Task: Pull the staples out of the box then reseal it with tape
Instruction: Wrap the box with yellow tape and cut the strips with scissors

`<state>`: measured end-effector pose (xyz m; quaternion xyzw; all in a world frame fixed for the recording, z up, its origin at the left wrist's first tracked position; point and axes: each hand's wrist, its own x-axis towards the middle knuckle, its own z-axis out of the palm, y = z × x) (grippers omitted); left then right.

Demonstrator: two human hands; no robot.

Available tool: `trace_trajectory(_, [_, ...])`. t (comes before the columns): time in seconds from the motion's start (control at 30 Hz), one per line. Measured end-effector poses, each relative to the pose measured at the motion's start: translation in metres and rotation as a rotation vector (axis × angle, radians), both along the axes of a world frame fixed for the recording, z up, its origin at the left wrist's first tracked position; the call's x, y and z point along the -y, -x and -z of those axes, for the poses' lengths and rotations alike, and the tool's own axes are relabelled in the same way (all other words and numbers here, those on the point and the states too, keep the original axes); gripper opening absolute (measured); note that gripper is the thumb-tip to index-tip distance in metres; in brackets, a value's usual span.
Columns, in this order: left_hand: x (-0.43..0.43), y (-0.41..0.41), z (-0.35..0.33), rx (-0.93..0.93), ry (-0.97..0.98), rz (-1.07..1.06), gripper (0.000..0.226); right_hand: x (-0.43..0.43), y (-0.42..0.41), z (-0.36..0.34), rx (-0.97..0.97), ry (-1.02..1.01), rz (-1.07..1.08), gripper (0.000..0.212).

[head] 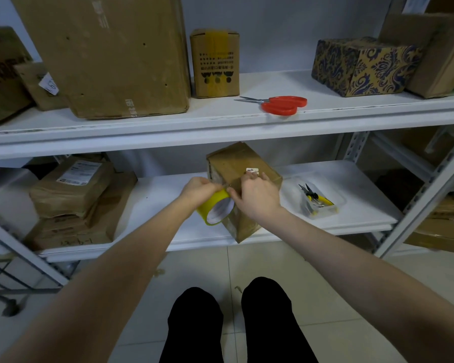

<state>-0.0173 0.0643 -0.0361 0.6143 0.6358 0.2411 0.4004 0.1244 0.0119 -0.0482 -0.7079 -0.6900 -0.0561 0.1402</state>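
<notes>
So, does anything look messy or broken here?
The box on the lower shelf sits crooked, its near corner reaching the shelf's front edge, and its cardboard looks scuffed. Up top, the big box has small holes and a crumpled bottom edge.

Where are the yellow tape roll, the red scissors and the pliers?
yellow tape roll (210, 204): head view, on its yellow outer band.
red scissors (281, 108): head view, on the red handle.
pliers (310, 192): head view, on the dark head.

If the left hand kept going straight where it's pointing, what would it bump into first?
Probably the cardboard box just ahead of the left hand, which holds the yellow tape roll; depth is hard to judge.
</notes>
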Motion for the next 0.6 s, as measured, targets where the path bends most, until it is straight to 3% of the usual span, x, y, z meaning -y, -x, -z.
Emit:
trace_trajectory(0.13, [-0.001,0.010,0.016,-0.003,0.040,0.009,0.040,-0.005,0.001,-0.007,0.014,0.017,0.004,0.042])
trace_trajectory(0.23, [-0.001,0.003,0.024,-0.152,0.064,0.021,0.038,-0.007,0.004,-0.006,0.090,0.058,-0.079,0.042])
trace_trajectory(0.33, [-0.004,-0.009,0.021,-0.184,0.089,0.034,0.037,-0.010,-0.004,-0.010,0.090,0.110,-0.109,0.043])
trace_trajectory(0.5, [0.005,-0.014,0.022,-0.077,0.155,0.024,0.056,-0.011,-0.020,-0.020,0.063,0.168,-0.182,0.038])
trace_trajectory(0.6, [0.011,-0.015,0.024,-0.032,0.133,0.030,0.053,-0.010,-0.023,-0.023,0.056,0.176,-0.158,0.037])
